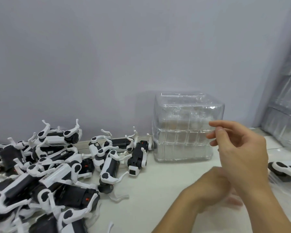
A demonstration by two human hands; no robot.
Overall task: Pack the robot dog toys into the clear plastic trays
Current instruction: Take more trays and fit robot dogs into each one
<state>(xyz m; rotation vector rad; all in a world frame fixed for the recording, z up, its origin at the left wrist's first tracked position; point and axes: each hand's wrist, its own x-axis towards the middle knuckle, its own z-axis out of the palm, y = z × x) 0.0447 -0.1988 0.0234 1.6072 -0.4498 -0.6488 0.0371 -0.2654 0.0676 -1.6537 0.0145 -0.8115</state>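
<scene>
1. Pinching the top edge of a clear plastic tray (188, 126) between thumb and forefinger: right hand (242, 148), raised above the white table (158, 199), remaining fingers loosely spread.
2. Held upright in that pinch, the tray, hanging down and to the left of the fingertips, its moulded ribs and compartments facing the wall (107, 47); whether its lower edge touched the table could not be told.
3. Lay low beneath and in front of the right wrist: left hand (213, 187), blurred, partly hidden by the right forearm; grip there could not be told.
4. Heaped well to the left of both hands, a pile of robot dog toys (45, 167), black bodies with white legs, tumbled at all angles, several on their backs with legs pointing up.
5. Nearest the held tray, just left of its lower corner, one dog on its side (138, 157).
6. Lay to the right of the right hand, close to the frame edge, another robot dog (282, 169), on clear plastic.
7. Leaned far right, behind the right hand, a stack of clear trays (287, 106) against the wall.
</scene>
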